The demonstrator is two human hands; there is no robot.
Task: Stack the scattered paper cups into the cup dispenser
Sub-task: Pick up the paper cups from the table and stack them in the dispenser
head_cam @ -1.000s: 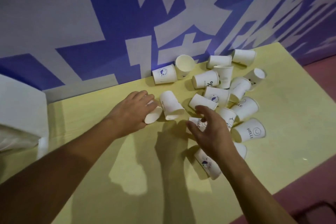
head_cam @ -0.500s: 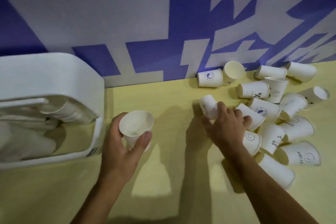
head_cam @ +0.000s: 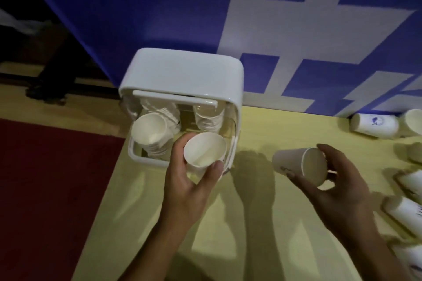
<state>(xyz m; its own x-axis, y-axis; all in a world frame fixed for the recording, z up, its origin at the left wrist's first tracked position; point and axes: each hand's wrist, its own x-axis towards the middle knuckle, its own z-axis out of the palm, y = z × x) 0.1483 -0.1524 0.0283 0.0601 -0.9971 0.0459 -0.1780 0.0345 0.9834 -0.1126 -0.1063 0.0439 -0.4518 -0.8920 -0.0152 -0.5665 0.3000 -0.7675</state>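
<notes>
A white cup dispenser (head_cam: 182,75) stands on the yellow table (head_cam: 262,125) against the blue wall, its front open. Inside are a stack of cups (head_cam: 149,131) on the left and another stack (head_cam: 209,118) on the right. My left hand (head_cam: 185,189) grips an upright white paper cup (head_cam: 204,153) just in front of the dispenser's opening. To the right, above the table, my right hand (head_cam: 338,191) holds a second paper cup (head_cam: 299,164) lying sideways, mouth toward me. Several scattered cups (head_cam: 374,125) lie at the right edge.
The table's left edge runs diagonally beside a dark red floor (head_cam: 50,189). A blue wall with white shapes (head_cam: 296,29) backs the table. More loose cups (head_cam: 406,214) lie at the lower right, partly cut off by the frame.
The view swung left, bringing the dispenser to the centre. My left hand carried its cup up to the dispenser front. My right hand picked a cup from the pile and lifted it leftward.
</notes>
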